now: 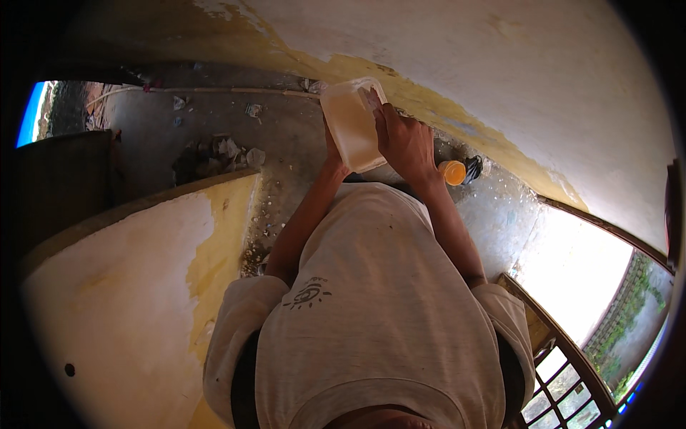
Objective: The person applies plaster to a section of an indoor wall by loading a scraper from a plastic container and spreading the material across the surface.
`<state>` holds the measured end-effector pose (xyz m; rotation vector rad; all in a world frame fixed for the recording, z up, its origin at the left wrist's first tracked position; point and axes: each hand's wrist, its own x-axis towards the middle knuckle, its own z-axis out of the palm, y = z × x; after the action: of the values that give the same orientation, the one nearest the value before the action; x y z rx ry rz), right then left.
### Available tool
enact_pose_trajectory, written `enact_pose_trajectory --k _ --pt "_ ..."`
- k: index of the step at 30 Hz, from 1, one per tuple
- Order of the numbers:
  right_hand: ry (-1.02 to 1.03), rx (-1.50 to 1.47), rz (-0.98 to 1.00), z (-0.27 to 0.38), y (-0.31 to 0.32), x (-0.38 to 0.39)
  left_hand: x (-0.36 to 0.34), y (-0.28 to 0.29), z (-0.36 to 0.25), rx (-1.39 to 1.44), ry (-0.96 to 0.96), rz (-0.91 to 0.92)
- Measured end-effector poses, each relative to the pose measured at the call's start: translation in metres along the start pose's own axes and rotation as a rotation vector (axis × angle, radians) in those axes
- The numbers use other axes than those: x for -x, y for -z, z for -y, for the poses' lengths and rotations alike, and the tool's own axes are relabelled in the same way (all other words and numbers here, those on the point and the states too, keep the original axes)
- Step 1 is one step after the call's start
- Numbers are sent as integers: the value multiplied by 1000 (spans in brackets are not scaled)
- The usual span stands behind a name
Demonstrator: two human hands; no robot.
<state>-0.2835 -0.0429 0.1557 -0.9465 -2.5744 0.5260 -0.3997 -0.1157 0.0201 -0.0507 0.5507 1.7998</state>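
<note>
A shallow, pale cream rectangular plastic tub (350, 129) is held up in front of me, tilted, its inside turned toward me. My left hand (333, 151) grips it from its left side, with most of the fingers hidden behind the tub. My right hand (409, 145) is at the tub's right rim, back of the hand up and fingers curled in over the edge. By those fingertips, in the tub's upper right corner, shows a small greyish-pink patch (371, 99); whether the fingers pinch it, I cannot make out.
An orange round container (452, 172) stands on the floor to the right, beside a black bundle (473, 169). A wall (493, 86) with peeling yellow paint runs ahead. A low partition (143, 250) is at left, with rubbish (221, 154) beyond it. A long pole (214, 90) lies further off.
</note>
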Motion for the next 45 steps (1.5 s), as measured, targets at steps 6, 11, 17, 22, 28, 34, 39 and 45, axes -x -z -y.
enact_pose_trajectory --k 6,11,17,22,28,34,39,45 --pt "-33 -12 11 6 -31 15 -1 4 3 14 15 104" --pt "-13 -82 102 14 -19 12 -2 31 5 65 -15 132" --pt "-122 -154 -38 -21 -26 7 1 1 -3 -2 -5 86" --pt "-127 -230 1 -18 -28 6 3 -10 -3 -129 -48 -37" --pt "-119 -258 7 -10 -29 7 -3 17 0 66 19 104" --pt "-131 -271 29 -7 -29 10 2 -5 -2 -43 22 -33" --pt "-120 -240 2 -3 -28 11 5 -9 -4 -64 23 -14" --pt "-116 -263 -20 4 -25 12 6 -9 -3 -50 11 -14"
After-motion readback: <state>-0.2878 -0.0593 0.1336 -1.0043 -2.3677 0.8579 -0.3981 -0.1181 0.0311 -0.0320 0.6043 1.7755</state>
